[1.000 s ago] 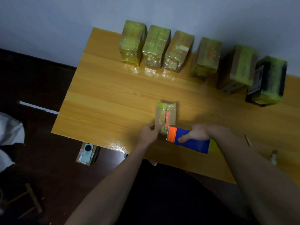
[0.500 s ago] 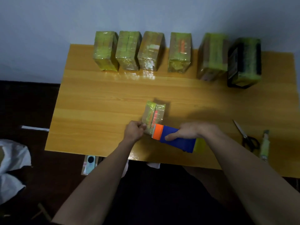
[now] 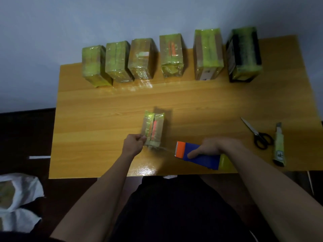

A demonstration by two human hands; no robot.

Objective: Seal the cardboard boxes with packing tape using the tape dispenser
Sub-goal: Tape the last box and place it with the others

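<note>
A small cardboard box [image 3: 153, 128] wrapped in yellow-green tape lies in the middle of the wooden table [image 3: 104, 109]. My left hand [image 3: 133, 144] grips its near left corner. My right hand [image 3: 212, 147] holds the blue and orange tape dispenser [image 3: 197, 155], which sits just right of the box and apart from it. A thin strip of clear tape [image 3: 166, 149] stretches from the box's near end to the dispenser's orange head.
Several taped boxes [image 3: 172, 55] stand in a row along the table's far edge against the wall. Scissors [image 3: 257, 133] and a utility knife [image 3: 279, 145] lie at the right. White bags [image 3: 17, 198] sit on the dark floor at the left.
My right hand has pulled the dispenser away from the box toward the right, drawing out a strip of tape. My left hand keeps hold of the box. The camera view has shifted.
</note>
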